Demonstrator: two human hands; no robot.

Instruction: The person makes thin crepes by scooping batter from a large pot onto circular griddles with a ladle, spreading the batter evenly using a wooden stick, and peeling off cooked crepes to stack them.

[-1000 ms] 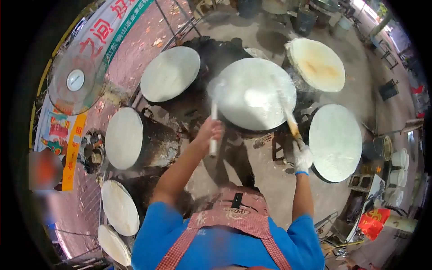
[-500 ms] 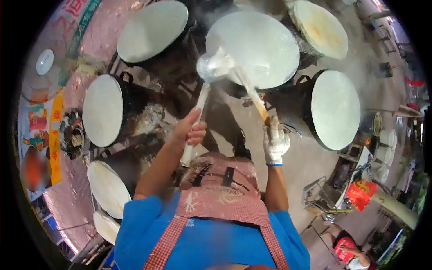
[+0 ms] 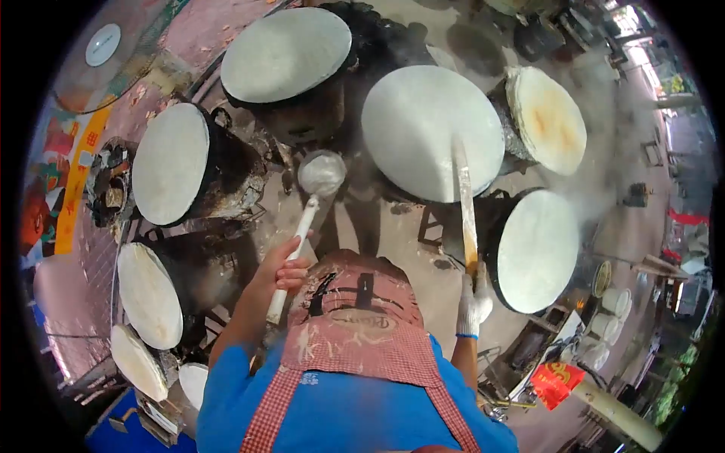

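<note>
My bare left hand is closed around the pale handle of a ladle. The round bowl of the ladle looks coated in white and hangs left of the middle round white surface. In a white glove, my right hand grips a long flat wooden stick, whitened along its upper length. The far end of that stick lies over the middle white surface, touching it or just above. Whether the white is a batter layer or a lid, I cannot tell.
More round white tops on dark drum-like stands surround me: left, upper left and right. A browned one stands at upper right. Steam drifts around them. White buckets and a red cloth are at far right.
The ladle has moved down and left, away from the middle white surface. The stick now points more upright over that surface, and my right hand is lower. The whole view has shifted.
</note>
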